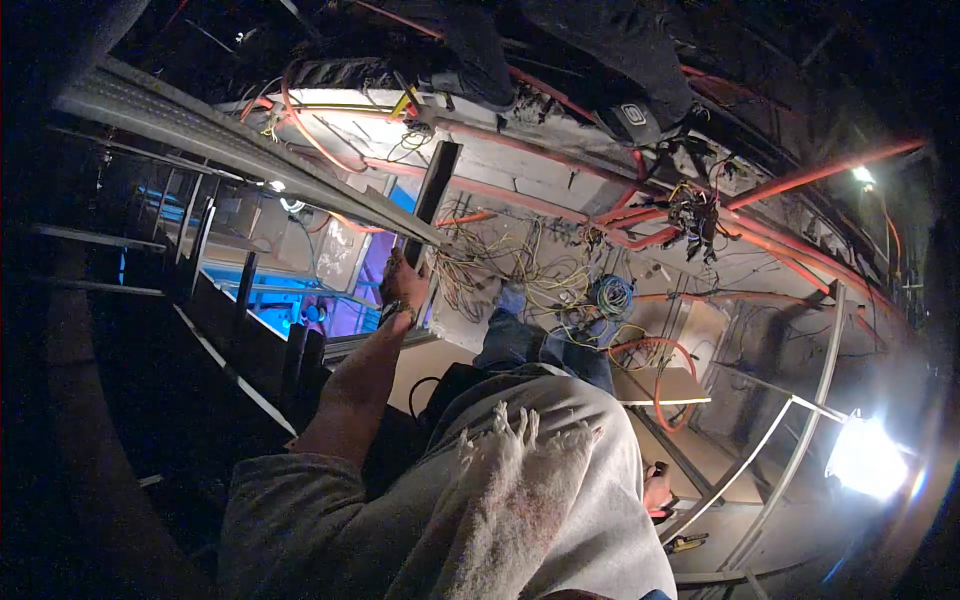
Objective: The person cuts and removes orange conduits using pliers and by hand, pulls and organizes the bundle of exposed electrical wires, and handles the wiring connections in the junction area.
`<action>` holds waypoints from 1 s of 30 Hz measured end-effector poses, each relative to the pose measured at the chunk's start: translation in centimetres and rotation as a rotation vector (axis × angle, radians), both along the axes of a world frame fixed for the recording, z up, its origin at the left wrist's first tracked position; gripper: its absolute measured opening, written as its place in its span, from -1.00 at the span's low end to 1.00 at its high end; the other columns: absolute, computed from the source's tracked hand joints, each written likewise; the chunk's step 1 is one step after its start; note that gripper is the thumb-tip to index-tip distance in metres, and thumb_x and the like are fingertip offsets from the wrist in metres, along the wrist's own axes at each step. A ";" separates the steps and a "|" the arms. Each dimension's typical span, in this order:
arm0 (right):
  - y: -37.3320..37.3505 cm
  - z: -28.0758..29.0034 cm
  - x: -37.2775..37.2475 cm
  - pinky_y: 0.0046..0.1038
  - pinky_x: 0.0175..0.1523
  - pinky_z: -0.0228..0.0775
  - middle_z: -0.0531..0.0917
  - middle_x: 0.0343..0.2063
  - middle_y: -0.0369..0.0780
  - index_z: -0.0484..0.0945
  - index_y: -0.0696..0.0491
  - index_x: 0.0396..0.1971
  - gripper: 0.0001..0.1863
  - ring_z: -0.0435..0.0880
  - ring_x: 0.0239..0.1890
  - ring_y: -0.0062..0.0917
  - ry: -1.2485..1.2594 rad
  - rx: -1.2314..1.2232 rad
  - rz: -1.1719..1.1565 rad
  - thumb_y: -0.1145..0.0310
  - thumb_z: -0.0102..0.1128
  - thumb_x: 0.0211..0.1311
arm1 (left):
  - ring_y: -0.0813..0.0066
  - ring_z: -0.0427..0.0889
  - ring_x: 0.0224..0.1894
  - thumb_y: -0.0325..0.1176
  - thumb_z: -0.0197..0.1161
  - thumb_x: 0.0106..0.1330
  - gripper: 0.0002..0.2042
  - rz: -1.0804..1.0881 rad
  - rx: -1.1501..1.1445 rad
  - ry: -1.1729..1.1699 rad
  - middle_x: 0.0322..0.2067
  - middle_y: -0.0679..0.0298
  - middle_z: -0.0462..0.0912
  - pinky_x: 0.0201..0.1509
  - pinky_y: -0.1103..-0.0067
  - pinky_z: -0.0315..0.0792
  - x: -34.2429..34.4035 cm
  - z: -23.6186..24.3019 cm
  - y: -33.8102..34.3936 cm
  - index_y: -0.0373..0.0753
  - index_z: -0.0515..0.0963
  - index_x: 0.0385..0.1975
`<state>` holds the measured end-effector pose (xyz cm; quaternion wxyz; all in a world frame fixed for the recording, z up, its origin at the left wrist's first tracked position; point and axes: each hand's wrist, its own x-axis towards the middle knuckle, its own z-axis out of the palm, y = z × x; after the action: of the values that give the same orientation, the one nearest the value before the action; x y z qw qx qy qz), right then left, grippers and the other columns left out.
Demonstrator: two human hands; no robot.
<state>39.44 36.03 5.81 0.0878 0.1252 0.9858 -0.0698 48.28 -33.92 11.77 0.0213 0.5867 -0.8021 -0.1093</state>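
Note:
My left hand [402, 285] is raised ahead of me, its fingers closed round the lower part of a dark metal stud [437, 188]. A band circles that wrist. My right hand [657, 488] is low on the right, partly hidden by my light shirt. Its fingers look curled, and a small red and dark part shows below them; what it holds cannot be made out. Just below that hand lies a dark tool with yellow handles [686, 543], next to a thin metal frame. A frayed cloth [515, 480] hangs down my front.
Loose yellow cables [530, 265] and a blue-green coil [612, 296] lie around my feet. Orange conduits [820, 175] cross ahead, near a junction of bare wires [695, 215]. Another person's shoe [635, 118] is above. A bright lamp [866, 458] glares right; a blue-lit opening [275, 300] drops away left.

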 end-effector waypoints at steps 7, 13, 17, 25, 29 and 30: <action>0.0 0.1 -0.6 -0.05 -0.16 0.49 0.75 -0.35 0.01 0.68 0.09 -0.18 -0.67 0.71 -0.29 0.01 -0.001 0.007 0.022 0.18 0.22 0.18 | -0.20 0.67 -0.05 0.05 0.25 0.33 -0.38 -0.112 -0.192 0.044 -0.09 -0.18 0.63 -0.04 0.07 0.57 1.7 -3.3 -1.2 -0.33 0.35 0.19; 0.1 0.1 -0.8 -0.04 -0.17 0.49 0.75 -0.35 0.01 0.68 0.09 -0.18 -0.68 0.71 -0.30 0.01 -0.005 0.006 0.033 0.18 0.22 0.18 | -0.15 0.62 0.03 -0.05 0.31 0.29 -0.37 -0.034 0.004 0.023 -0.05 -0.20 0.62 0.07 0.12 0.53 0.2 0.2 -0.4 -0.39 0.34 0.20; 0.1 0.1 -0.7 -0.04 -0.17 0.49 0.75 -0.35 0.01 0.67 0.08 -0.19 -0.68 0.71 -0.30 0.01 -0.002 -0.005 0.036 0.19 0.22 0.18 | -0.14 0.62 0.04 -0.05 0.31 0.29 -0.37 -0.094 -0.171 0.033 -0.05 -0.20 0.62 0.07 0.11 0.53 1.1 -1.9 -0.6 -0.37 0.32 0.20; 0.5 -0.1 0.0 -0.03 -0.19 0.47 0.75 -0.35 0.01 0.67 0.08 -0.19 -0.70 0.71 -0.31 0.01 0.038 -0.046 0.073 0.20 0.23 0.18 | -0.18 0.63 0.02 -0.05 0.31 0.28 -0.28 -0.081 -0.067 0.002 -0.02 -0.22 0.62 0.09 0.13 0.54 1.1 -2.4 -1.3 -0.44 0.28 0.29; 0.8 -0.7 -0.4 -0.05 -0.19 0.47 0.75 -0.36 -0.03 0.66 0.05 -0.19 -0.72 0.71 -0.32 -0.01 0.080 -0.055 0.104 0.21 0.24 0.17 | -0.18 0.64 0.00 -0.05 0.33 0.26 -0.29 -0.006 0.029 0.010 -0.04 -0.24 0.62 0.08 0.13 0.54 1.1 -1.2 -0.8 -0.46 0.32 0.26; 0.7 -0.5 -0.6 -0.06 -0.15 0.50 0.76 -0.29 -0.07 0.65 -0.06 -0.08 -0.65 0.72 -0.26 -0.04 -0.029 -0.029 0.056 0.11 0.24 0.18 | -0.17 0.64 -0.01 -0.05 0.33 0.25 -0.28 -0.037 -0.046 0.038 -0.05 -0.24 0.62 0.07 0.13 0.54 1.2 -1.8 -0.7 -0.46 0.33 0.26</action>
<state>38.83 36.74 5.29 0.1059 0.0974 0.9864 -0.0799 49.46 -34.65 10.01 0.0480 0.5688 -0.8147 -0.1024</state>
